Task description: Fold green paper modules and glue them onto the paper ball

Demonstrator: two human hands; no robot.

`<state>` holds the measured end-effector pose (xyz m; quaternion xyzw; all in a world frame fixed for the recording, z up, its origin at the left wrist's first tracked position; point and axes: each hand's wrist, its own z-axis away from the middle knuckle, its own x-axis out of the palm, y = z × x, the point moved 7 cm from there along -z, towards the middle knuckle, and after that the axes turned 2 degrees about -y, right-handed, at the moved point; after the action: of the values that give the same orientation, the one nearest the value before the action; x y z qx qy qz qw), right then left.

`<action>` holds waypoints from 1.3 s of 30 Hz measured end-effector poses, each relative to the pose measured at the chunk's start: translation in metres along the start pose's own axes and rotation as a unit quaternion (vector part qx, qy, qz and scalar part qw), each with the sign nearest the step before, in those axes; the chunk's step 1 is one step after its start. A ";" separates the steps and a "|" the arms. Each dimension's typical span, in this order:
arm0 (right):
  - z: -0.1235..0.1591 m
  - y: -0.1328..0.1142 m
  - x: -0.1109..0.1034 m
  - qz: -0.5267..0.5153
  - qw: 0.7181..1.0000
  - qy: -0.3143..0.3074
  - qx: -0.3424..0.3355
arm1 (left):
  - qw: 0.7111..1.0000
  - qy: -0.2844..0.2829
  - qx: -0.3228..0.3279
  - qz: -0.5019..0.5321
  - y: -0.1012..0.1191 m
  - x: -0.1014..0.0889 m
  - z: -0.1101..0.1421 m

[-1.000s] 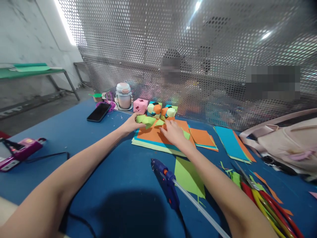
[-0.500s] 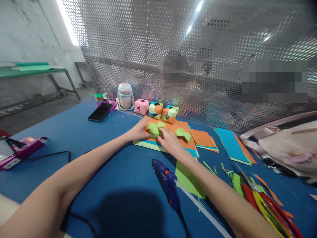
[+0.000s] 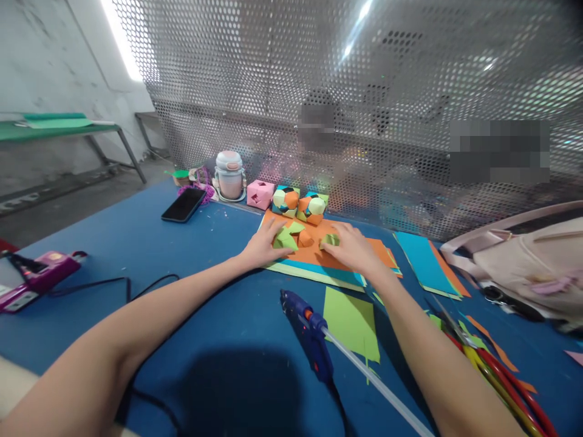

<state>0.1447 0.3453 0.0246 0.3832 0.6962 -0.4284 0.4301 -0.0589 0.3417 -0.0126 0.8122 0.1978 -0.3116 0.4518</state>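
My left hand (image 3: 263, 244) pinches a light-green folded paper piece (image 3: 285, 238) between thumb and fingers, over a stack of coloured paper (image 3: 319, 264) with an orange sheet on top. Just right of that green piece shows a small orange folded paper part (image 3: 303, 239); whether the two are joined I cannot tell. My right hand (image 3: 356, 247) closes its thumb and fingers on a second green folded paper piece (image 3: 330, 241) farther right on the stack. Behind the stack sit two multicoloured folded-paper cubes (image 3: 285, 201) and a pink paper cube (image 3: 260, 195).
A blue glue gun (image 3: 307, 331) with a long glue stick lies in front, beside a green sheet (image 3: 353, 321). Red-and-yellow scissors (image 3: 487, 364), paper scraps and blue strips (image 3: 421, 264) are at right, near a bag (image 3: 523, 267). A phone (image 3: 184, 205) and flask (image 3: 229, 176) stand left.
My right hand has moved right, from the left green piece to the other green piece. The orange folded part now shows. My left hand stays at its green piece.
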 end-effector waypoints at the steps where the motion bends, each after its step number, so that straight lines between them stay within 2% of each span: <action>1: 0.000 0.010 0.001 -0.001 1.000 -0.013 0.003 | 1.000 -0.010 0.004 -0.012 0.000 0.002 0.000; 4: -0.001 0.028 0.009 -0.014 0.999 -0.047 -0.001 | 0.999 -0.040 0.012 -0.034 -0.003 0.007 0.001; 6: -0.002 0.033 0.015 -0.022 0.999 -0.048 0.006 | 0.998 -0.048 0.019 -0.043 -0.005 0.009 0.000; 17: -0.010 0.034 0.019 -0.047 0.991 0.105 0.074 | 0.999 -0.022 0.014 -0.046 -0.014 0.000 -0.005; 23: -0.010 0.017 0.017 -0.043 0.989 0.130 0.055 | 0.999 -0.016 0.014 -0.041 -0.011 0.000 -0.003; 25: -0.009 0.008 0.014 -0.040 0.991 0.123 0.031 | 0.999 -0.012 0.012 -0.040 -0.009 -0.001 -0.003; 27: -0.008 -0.003 0.016 -0.040 0.995 0.088 -0.004 | 0.999 -0.005 0.007 -0.039 -0.008 -0.002 -0.002; 30: -0.008 -0.015 0.030 -0.043 0.998 0.019 -0.050 | 0.999 0.012 -0.006 -0.040 -0.009 -0.003 -0.001; 32: -0.008 -0.020 0.040 -0.045 0.997 -0.006 -0.060 | 0.999 0.023 -0.016 -0.044 -0.010 -0.003 -0.001; 35: -0.009 -0.027 0.048 -0.050 0.997 -0.013 -0.055 | 0.998 0.029 -0.021 -0.048 -0.012 -0.002 -0.001; 39: -0.007 -0.036 0.046 -0.057 0.997 -0.012 -0.050 | 0.999 0.020 -0.009 -0.045 -0.014 -0.001 -0.002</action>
<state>0.0948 0.3466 -0.0064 0.3156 0.7325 -0.4213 0.4317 -0.0671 0.3507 -0.0193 0.8045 0.2459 -0.3135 0.4404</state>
